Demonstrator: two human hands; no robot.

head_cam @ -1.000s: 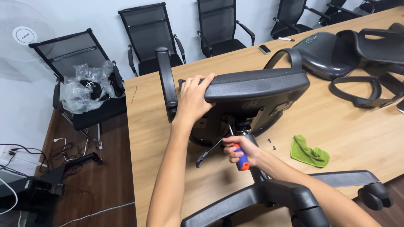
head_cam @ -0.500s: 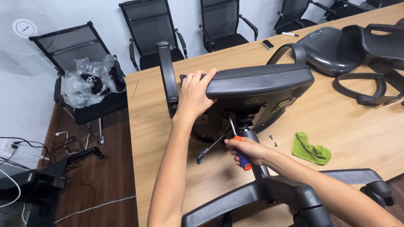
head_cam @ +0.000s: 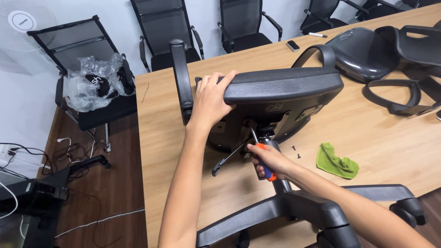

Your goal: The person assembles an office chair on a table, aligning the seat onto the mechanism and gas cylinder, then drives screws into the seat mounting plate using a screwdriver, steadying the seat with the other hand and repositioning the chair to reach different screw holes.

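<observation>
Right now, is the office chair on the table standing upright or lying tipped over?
Tipped over. The office chair lies sideways on the table; its wheeled base points toward the camera.

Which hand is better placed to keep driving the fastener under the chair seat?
Right, probably. The right hand holds the screwdriver, its tip at the mechanism under the chair seat. The left hand grips the seat's edge, steadying it.

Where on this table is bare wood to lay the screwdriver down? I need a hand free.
Bare wood lies along the table's left edge, beside the chair seat that the left hand grips. More lies between the green cloth and the loose armrest. It is crowded under the seat, where the right hand holds the screwdriver near small screws.
</observation>
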